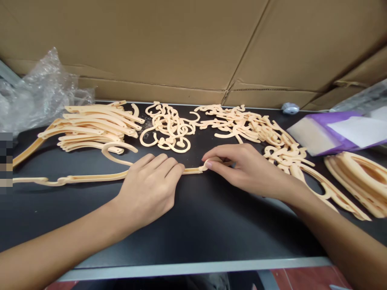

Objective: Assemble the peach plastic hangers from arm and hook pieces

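Note:
A long peach plastic hanger bar (90, 177) lies flat on the black table (196, 225), with a hook part rising from it near the middle. My left hand (148, 187) rests on the bar, fingers curled down over it. My right hand (242, 169) pinches the bar's right end between thumb and fingertips, where a small piece meets it.
Behind the hands lie a stack of peach hanger bars (96, 125), a pile of loose hooks (169, 129) and a heap of small clips (256, 127). More hanger parts (359, 181) lie at the right, beside purple-wrapped packets (335, 133). Crumpled clear plastic (42, 92) sits at left; a cardboard wall (193, 44) stands behind.

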Demonstrator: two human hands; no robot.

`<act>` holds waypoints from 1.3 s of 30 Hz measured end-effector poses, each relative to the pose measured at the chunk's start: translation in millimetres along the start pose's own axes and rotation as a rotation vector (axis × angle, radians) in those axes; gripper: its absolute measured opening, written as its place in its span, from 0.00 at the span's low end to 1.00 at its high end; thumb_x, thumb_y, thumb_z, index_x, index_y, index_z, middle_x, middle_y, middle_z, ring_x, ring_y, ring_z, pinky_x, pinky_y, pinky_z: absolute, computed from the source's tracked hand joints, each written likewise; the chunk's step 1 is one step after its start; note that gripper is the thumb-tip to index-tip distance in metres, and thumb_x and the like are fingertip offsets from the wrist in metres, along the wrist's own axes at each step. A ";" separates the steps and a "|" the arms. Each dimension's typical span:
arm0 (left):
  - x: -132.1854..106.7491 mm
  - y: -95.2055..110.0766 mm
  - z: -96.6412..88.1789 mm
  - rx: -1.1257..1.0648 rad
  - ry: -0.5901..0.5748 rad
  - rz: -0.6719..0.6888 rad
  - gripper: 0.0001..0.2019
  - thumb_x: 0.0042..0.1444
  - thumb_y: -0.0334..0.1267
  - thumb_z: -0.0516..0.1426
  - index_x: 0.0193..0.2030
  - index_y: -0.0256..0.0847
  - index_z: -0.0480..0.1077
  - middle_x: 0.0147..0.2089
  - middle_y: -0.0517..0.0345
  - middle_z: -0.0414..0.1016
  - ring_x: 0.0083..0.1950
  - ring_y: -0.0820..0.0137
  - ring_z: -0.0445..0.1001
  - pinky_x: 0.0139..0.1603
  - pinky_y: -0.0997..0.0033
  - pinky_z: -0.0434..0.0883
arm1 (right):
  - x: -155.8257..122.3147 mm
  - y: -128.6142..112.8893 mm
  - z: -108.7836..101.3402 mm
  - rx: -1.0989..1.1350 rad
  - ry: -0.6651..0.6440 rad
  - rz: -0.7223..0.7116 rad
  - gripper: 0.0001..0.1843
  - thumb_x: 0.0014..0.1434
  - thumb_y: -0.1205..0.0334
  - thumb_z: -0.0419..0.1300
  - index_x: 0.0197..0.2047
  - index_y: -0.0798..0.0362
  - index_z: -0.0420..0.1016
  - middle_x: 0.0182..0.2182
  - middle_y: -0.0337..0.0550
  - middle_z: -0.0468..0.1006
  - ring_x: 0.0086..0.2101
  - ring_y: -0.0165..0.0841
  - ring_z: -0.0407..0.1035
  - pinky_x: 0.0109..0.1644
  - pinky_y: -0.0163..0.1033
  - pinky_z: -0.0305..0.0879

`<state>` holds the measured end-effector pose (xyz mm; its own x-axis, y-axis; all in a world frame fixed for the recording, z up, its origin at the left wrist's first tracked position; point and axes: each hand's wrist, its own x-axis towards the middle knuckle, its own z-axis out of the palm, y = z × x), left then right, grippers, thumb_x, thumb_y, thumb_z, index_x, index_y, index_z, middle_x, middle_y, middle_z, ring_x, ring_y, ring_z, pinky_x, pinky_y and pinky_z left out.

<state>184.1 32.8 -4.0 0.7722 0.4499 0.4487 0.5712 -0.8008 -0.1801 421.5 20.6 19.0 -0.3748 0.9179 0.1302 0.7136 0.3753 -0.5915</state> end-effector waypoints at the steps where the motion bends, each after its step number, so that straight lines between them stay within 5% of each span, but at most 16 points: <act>1: 0.1 -0.3 0.0 0.002 0.004 0.002 0.09 0.54 0.23 0.55 0.37 0.36 0.74 0.32 0.58 0.75 0.33 0.64 0.70 0.35 0.61 0.62 | 0.3 0.2 0.9 0.003 0.005 -0.006 0.09 0.65 0.65 0.57 0.40 0.53 0.80 0.34 0.37 0.82 0.33 0.27 0.72 0.38 0.31 0.63; 17: 0.3 -1.6 1.0 -0.013 0.008 0.000 0.09 0.55 0.23 0.55 0.37 0.37 0.75 0.32 0.56 0.76 0.32 0.62 0.71 0.34 0.60 0.62 | 3.6 1.3 -2.7 0.056 -0.081 0.027 0.12 0.64 0.64 0.57 0.30 0.54 0.77 0.20 0.32 0.65 0.24 0.25 0.54 0.28 0.33 0.50; 27: 1.3 -3.2 2.6 -0.032 0.034 0.023 0.09 0.58 0.24 0.55 0.38 0.35 0.75 0.33 0.54 0.77 0.32 0.63 0.71 0.34 0.61 0.63 | 2.9 0.6 -2.3 -0.141 -0.075 -0.044 0.12 0.65 0.67 0.55 0.32 0.53 0.78 0.28 0.39 0.76 0.30 0.28 0.65 0.35 0.35 0.52; 39: -0.8 -2.4 1.8 -0.041 0.040 0.016 0.09 0.59 0.24 0.53 0.39 0.36 0.75 0.33 0.54 0.77 0.32 0.64 0.71 0.34 0.62 0.63 | -0.4 -13.1 1.0 -0.470 -0.121 -0.088 0.14 0.66 0.69 0.52 0.30 0.54 0.73 0.26 0.39 0.71 0.27 0.28 0.59 0.33 0.39 0.47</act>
<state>182.6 35.1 -5.5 0.7686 0.4215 0.4813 0.5467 -0.8235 -0.1518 411.7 15.2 26.0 -0.4915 0.8692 0.0536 0.8557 0.4935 -0.1558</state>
